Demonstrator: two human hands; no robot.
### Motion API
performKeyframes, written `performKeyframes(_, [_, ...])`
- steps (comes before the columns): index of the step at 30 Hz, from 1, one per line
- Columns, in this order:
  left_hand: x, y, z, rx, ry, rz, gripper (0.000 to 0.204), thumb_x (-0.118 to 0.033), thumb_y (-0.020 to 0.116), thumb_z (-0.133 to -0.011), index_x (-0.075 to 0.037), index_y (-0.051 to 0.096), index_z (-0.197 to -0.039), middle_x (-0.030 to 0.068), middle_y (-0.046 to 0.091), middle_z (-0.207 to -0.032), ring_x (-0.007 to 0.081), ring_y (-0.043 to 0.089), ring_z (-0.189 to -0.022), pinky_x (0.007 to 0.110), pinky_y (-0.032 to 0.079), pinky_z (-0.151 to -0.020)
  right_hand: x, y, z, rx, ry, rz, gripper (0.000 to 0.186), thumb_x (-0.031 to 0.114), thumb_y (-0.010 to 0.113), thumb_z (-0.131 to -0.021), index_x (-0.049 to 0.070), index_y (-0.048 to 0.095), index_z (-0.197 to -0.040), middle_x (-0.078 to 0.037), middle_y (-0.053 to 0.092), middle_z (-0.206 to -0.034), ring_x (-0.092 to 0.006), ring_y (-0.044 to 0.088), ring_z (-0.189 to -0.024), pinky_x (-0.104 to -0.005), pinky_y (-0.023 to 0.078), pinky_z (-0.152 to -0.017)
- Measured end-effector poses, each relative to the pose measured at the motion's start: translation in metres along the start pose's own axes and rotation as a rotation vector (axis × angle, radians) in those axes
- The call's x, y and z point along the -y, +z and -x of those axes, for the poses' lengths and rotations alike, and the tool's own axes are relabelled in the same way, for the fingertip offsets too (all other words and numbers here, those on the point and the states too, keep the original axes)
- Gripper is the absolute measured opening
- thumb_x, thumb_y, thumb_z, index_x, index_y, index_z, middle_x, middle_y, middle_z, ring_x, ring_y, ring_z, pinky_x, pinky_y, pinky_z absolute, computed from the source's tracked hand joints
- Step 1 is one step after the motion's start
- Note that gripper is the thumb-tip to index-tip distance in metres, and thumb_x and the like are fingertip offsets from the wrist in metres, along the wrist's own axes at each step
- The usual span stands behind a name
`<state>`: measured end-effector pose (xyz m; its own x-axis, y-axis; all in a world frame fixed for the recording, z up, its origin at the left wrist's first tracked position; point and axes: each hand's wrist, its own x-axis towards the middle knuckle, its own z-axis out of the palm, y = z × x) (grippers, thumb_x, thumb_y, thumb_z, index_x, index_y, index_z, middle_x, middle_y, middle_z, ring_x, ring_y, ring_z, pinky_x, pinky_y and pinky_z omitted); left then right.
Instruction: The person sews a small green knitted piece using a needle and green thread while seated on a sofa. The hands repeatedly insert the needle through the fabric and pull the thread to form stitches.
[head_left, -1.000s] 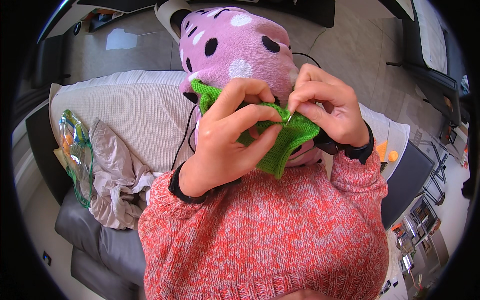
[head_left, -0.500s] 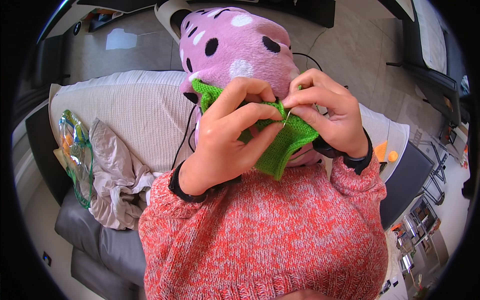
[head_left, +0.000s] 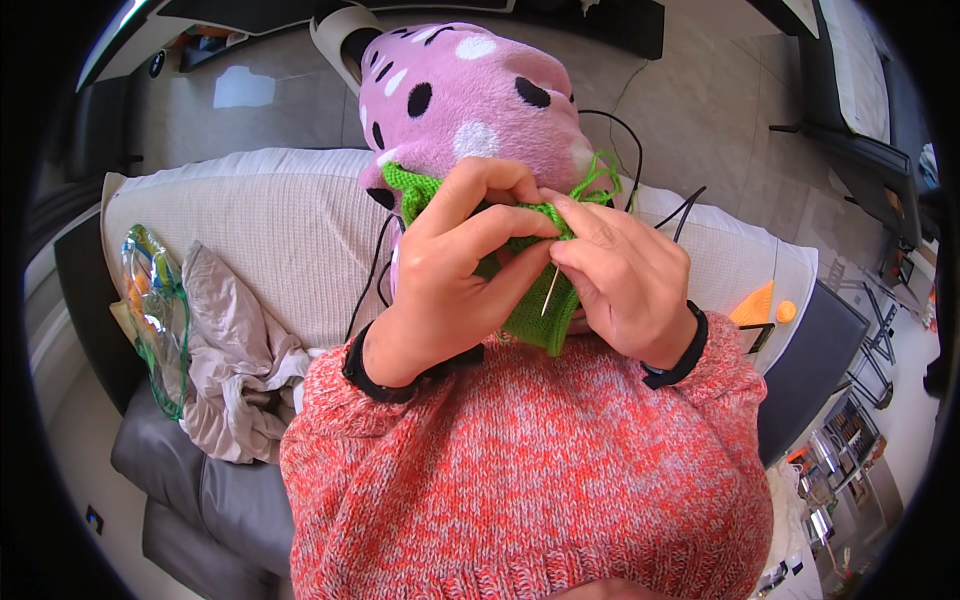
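Green knit [head_left: 530, 328] btwn hands, over near end of pink blanket [head_left: 500, 90]: panel formed, yarn [head_left: 602, 178] loose far side. L hand [head_left: 450, 265] pinches knit, R hand [head_left: 632, 275] grips needle [head_left: 549, 290]; amt left unclear.

Green knitted fabric [head_left: 533, 328], stocky panel, upper-left corner curled, gathered between left hand [head_left: 455, 268] and right hand [head_left: 632, 275]; slender silvery needle [head_left: 550, 291], slanted across fabric, lower end pointing bodyward; green yarn strands [head_left: 603, 178], loosely looped, beyond right hand.
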<state>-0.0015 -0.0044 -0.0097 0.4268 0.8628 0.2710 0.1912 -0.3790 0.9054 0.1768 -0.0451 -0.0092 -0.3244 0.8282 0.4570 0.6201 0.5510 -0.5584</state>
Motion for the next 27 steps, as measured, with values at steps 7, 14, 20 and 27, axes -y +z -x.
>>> performKeyframes(7, [-0.002,-0.001,0.002,-0.032,-0.026,-0.003,0.021,0.009,0.073,-0.069,0.001,0.063,-0.085,0.0106,0.058,-0.098,0.0185,0.06,-0.078,0.025,0.049,-0.059,0.012,-0.036,0.007,-0.048,0.14,-0.433,0.018,0.007,0.066,-0.087,0.012,0.056,-0.102,-0.012,0.069,-0.112,-0.0204,0.056,-0.085,-0.0326,0.041,-0.087])
performKeyframes(14, [-0.001,-0.001,0.001,-0.052,0.001,0.007,0.02,0.009,0.072,-0.068,0.001,0.061,-0.083,0.0103,0.058,-0.096,0.0193,0.06,-0.078,0.026,0.048,-0.06,0.015,-0.134,0.034,-0.556,0.29,-1.616,0.01,0.01,0.048,-0.097,0.005,0.049,-0.088,-0.006,0.05,-0.063,-0.0109,0.043,-0.045,-0.0244,0.035,-0.039])
performKeyframes(20, [-0.005,0.001,0.001,-0.029,-0.014,0.026,0.018,0.01,0.071,-0.069,0.002,0.06,-0.082,0.0111,0.058,-0.096,0.0202,0.06,-0.077,0.027,0.049,-0.061,0.014,-0.205,0.057,-0.824,0.0,-1.349,0.009,0.007,0.046,-0.096,0.002,0.051,-0.09,-0.002,0.045,-0.062,-0.0065,0.036,-0.042,-0.0193,0.031,-0.038])
performKeyframes(27, [-0.008,0.002,0.002,-0.062,-0.036,-0.006,0.019,0.009,0.072,-0.069,0.002,0.061,-0.083,0.0115,0.058,-0.097,0.022,0.061,-0.08,0.028,0.05,-0.063,-0.005,-0.199,0.063,-1.058,0.153,-1.12,0.007,0.005,0.045,-0.097,-0.001,0.049,-0.096,-0.001,0.039,-0.065,-0.0064,0.035,-0.046,-0.0198,0.031,-0.041])
